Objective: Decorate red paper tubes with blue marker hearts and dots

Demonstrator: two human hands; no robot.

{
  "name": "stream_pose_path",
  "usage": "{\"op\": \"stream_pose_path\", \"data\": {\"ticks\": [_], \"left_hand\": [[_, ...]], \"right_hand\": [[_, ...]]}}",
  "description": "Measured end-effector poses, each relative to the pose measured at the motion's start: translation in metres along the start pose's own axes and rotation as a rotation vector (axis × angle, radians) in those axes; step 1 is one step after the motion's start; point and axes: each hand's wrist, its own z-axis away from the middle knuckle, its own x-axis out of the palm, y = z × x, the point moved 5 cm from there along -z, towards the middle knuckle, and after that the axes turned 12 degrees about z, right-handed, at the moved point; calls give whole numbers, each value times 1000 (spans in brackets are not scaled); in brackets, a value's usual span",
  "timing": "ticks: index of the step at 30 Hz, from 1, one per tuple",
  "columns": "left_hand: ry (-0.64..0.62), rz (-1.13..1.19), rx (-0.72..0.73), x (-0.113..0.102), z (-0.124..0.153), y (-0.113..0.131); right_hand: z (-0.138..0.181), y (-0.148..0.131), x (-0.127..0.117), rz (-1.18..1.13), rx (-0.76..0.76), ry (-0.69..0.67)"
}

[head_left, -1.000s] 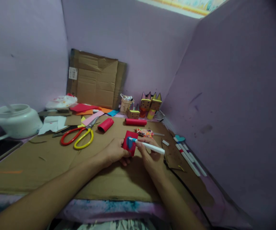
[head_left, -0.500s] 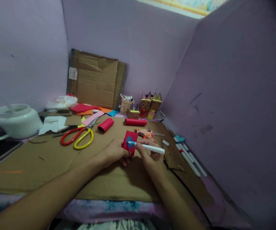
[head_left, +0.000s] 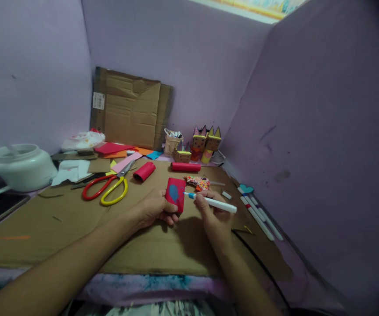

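Note:
My left hand (head_left: 154,209) is closed around a small red paper roll (head_left: 175,194) with a blue patch on its front, held upright over the cardboard sheet (head_left: 77,224). My right hand (head_left: 213,214) grips a white marker with a blue tip (head_left: 211,202). The tip points left and sits a little to the right of the roll, apart from it. Both forearms reach in from the bottom of the view.
Red and yellow scissors (head_left: 105,187), two red rolls (head_left: 144,171), coloured paper scraps (head_left: 120,153) and paper animal figures (head_left: 205,142) lie behind. Several markers (head_left: 258,215) lie at the right by the purple wall. A white pot (head_left: 19,166) stands at left, folded cardboard (head_left: 130,109) at back.
The marker tip was on the blue patch; my right hand has drawn it off to the right. The roll has shifted slightly left in my left hand.

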Motion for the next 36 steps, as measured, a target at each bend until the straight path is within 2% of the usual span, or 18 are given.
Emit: {"op": "stream_pose_path", "data": {"ticks": [11,36], "left_hand": [[9,-68,-12,-1,-1,-3],[1,-80,10,1,-1,-3]], "right_hand": [[-3,-5,4,40,-91,-14],[-2,-7,5,78,-82,-17]]}}
